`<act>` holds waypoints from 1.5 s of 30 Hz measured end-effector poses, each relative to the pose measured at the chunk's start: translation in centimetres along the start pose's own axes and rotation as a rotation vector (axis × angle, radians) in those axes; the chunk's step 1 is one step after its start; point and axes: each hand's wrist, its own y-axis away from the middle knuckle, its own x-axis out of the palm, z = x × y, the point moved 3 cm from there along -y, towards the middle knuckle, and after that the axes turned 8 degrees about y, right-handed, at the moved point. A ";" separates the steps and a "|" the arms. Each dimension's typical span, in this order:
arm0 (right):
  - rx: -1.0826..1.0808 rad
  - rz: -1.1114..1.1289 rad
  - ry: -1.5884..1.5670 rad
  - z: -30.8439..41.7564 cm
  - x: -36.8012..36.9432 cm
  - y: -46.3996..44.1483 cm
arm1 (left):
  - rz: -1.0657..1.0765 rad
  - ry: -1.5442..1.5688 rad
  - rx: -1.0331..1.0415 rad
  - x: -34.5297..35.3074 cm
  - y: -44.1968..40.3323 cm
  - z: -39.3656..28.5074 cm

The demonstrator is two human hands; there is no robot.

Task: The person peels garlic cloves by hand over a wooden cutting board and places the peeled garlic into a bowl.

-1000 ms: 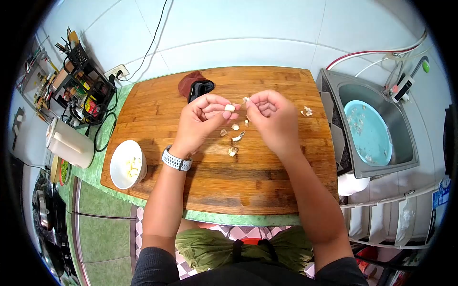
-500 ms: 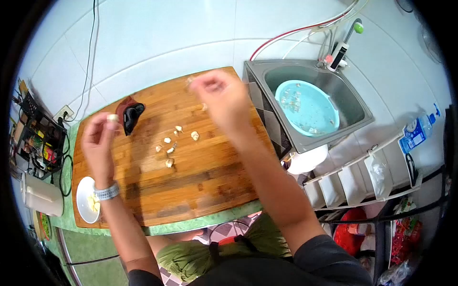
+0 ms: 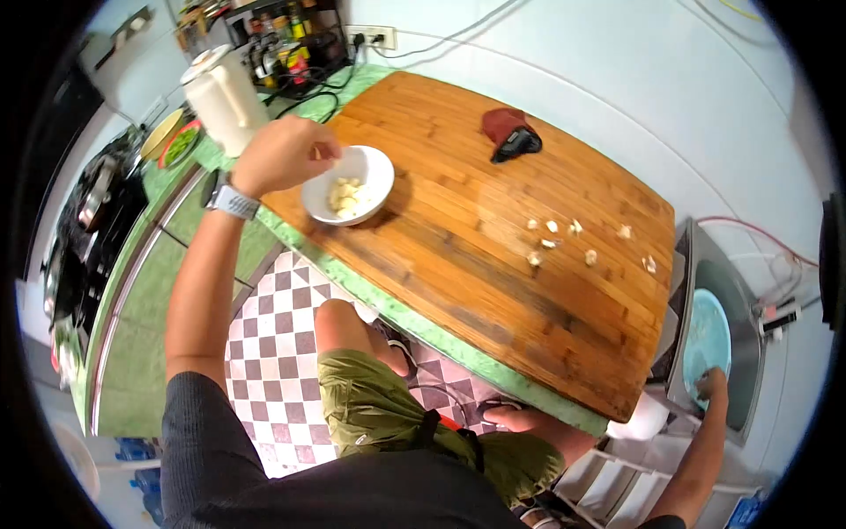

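Cloves [image 3: 346, 199], pale and bare, most likely garlic, lie in a small heap on the bottom of the white bowl [image 3: 377, 173], which serves as landmark here. Each one should prove very light and firm, stiff enough to bear a pinch but likely to bruise or split under a hard squeeze. The bare surface is probably smooth and a little slick, so a grip with thumb and fingertip across the fattest part of a clove seems surest. The bowl itself looks rigid and light; its rim offers the easiest hold.

Well to the right of the bowl, on the same wooden board [image 3: 441, 256], loose pieces [image 3: 552, 227] lie scattered. Some may carry papery skin, which would be flimsy and apt to cling, though they are too small to tell.

The left hand [image 3: 286, 157] hangs at the bowl's left rim, wrist bent over, back of the hand upward, fingers curled in a narrow pinch above the opening. Whether something sits between the fingertips I cannot tell. Its forearm rises from the near side, elbow out.

The right hand [image 3: 712, 383] is far to the right of the bowl, arm stretched out low, fingers down at the blue basin [image 3: 708, 317]. Its grasp is hidden; I cannot tell whether it holds anything.
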 end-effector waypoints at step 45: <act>-0.644 -0.778 -0.404 18.6 -17.6 17.1 | 0.339 0.509 0.549 15.1 -7.7 -20.8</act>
